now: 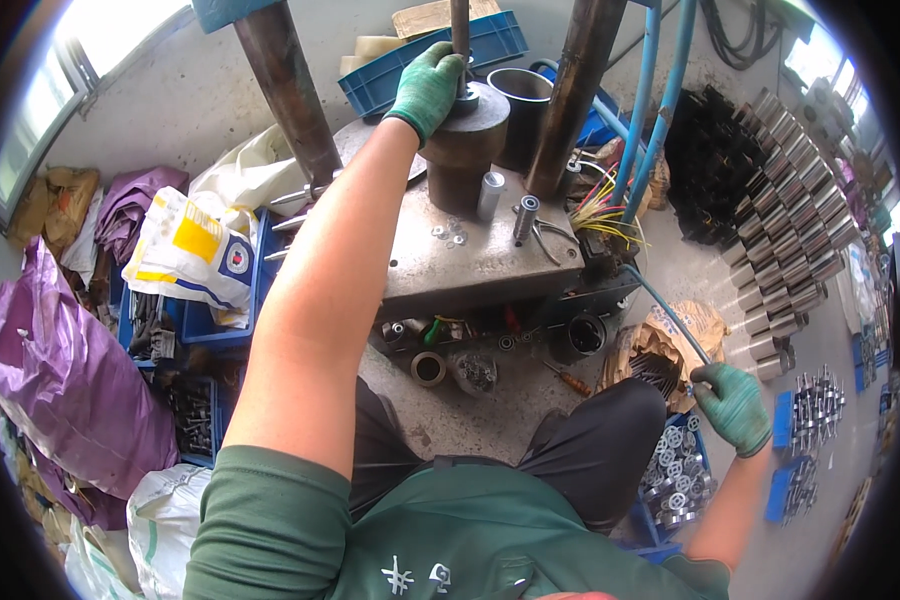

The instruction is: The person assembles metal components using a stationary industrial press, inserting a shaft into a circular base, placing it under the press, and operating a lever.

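My left hand (428, 92), in a green glove, reaches up to the press. Its fingers are closed at the upright steel rod (460, 28), just above a thick round steel block (468, 128); the fingertips are partly hidden. My right hand (733, 408), also gloved in green, is closed at the end of a thin blue lever (667, 312) slanting down from the press's right side. On the press table (450, 270) stand a smooth grey metal cylinder (490, 196) and a ridged metal part (526, 218). Several small metal rings (449, 235) lie near them.
Thick steel columns (288, 95) flank the press table. Blue hoses (660, 110) and coloured wires (610, 210) run at its right. Stacked shiny metal tubes (785, 235) stand on the right floor. A bin of metal wheels (678, 475) sits beside my right leg. Purple sacks (65, 370) crowd the left.
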`<state>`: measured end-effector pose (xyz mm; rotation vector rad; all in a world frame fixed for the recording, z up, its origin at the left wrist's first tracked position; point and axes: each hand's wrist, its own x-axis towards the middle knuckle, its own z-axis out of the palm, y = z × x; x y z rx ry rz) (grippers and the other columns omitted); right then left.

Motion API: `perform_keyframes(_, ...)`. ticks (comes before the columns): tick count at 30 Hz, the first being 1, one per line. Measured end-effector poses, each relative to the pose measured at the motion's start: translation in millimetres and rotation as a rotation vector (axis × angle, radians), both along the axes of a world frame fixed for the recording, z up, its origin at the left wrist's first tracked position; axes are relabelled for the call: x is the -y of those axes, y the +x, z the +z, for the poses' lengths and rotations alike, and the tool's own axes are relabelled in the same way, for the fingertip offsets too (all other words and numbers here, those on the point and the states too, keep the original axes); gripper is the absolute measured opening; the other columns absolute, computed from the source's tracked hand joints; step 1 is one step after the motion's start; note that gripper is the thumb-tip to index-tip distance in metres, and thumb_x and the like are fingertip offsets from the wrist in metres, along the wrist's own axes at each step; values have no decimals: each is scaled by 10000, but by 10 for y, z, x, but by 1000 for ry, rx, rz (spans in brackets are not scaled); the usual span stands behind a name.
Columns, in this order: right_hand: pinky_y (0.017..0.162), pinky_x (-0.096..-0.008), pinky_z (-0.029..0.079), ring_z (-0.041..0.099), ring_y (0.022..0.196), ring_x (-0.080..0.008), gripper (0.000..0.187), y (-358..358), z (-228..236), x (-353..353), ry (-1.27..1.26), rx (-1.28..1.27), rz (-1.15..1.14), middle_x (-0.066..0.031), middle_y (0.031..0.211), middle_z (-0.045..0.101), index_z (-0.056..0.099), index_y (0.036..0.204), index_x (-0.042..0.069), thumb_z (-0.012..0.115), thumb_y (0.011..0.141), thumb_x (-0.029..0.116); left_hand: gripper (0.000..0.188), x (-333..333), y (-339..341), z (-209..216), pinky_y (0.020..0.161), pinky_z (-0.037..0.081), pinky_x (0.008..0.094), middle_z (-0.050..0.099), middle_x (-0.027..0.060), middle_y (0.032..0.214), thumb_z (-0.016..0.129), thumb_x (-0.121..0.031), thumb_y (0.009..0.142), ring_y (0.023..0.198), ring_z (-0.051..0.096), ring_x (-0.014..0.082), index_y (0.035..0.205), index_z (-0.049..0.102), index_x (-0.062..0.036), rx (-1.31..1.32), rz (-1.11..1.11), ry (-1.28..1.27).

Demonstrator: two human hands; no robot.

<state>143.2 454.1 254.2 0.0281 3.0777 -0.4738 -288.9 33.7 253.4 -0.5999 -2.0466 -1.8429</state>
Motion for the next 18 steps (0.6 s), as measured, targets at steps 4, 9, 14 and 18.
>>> perform_keyframes(4, 872, -443, 586, 742, 941, -391, 228, -42, 37, 0, -138, -54, -30, -212, 1011, 761, 789, 1033, 21, 677, 884, 152, 273, -5, 38, 10, 827, 540, 279, 676, 58, 958, 514, -158, 1071, 842, 643, 144, 1227, 668, 5, 3, 5, 10)
perform_keyframes(9, 874, -446, 587, 739, 952, -394, 225, 6, 12, -87, 56, 108, 187, -210, 1032, 759, 784, 1048, 21, 664, 884, 118, 318, -23, 62, 11, 833, 539, 307, 707, 95, 962, 528, -186, 1020, 850, 658, 174, 1216, 683, 12, 24, -11, 37)
perform_keyframes(14, 880, -434, 591, 741, 968, -391, 248, 8, -10, -71, -60, 34, 81, -209, 1065, 759, 776, 1092, 15, 659, 886, 91, 268, -1, 62, 11, 818, 541, 276, 678, 60, 945, 513, -139, 1055, 831, 644, 146, 1206, 675, 11, 17, -12, 18)
perform_keyframes(18, 894, -452, 587, 737, 985, -397, 255, -21, 28, -108, -59, 78, 101, -219, 1065, 760, 777, 1088, 8, 641, 899, 110, 322, -19, 27, -2, 819, 540, 314, 723, 97, 954, 540, -186, 1000, 841, 666, 173, 1195, 703, 12, 15, 6, 30)
